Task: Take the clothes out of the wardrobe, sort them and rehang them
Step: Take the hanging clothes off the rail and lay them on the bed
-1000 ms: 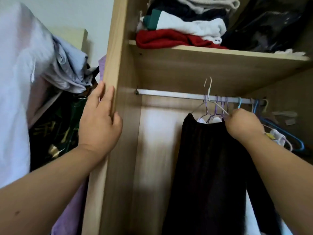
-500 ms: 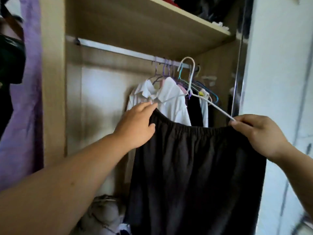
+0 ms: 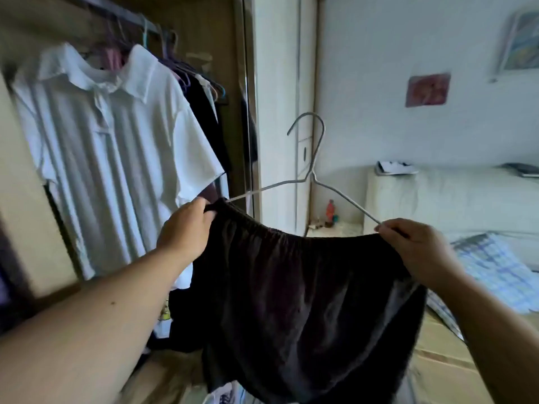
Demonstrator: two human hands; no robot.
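Note:
A black skirt (image 3: 306,301) with an elastic waistband hangs from a thin white wire hanger (image 3: 313,167), held out in front of me, clear of the wardrobe. My left hand (image 3: 183,231) grips the waistband's left end. My right hand (image 3: 414,246) pinches the hanger's right arm and the waistband there. Inside the wardrobe at the left, a white collared shirt (image 3: 113,153) hangs from the rail (image 3: 128,16), with dark garments (image 3: 207,118) and several coloured hangers behind it.
The wardrobe's right side panel (image 3: 248,97) stands just behind the skirt. A bed with a checked cover (image 3: 495,266) lies to the right below a pale headboard (image 3: 452,193). Clothes and a shoe (image 3: 224,395) lie on the floor below.
The skirt on its hanger came off the rail and moved right, out of the wardrobe. My left hand left the wardrobe edge and took the waistband. My view has swung right toward the bed.

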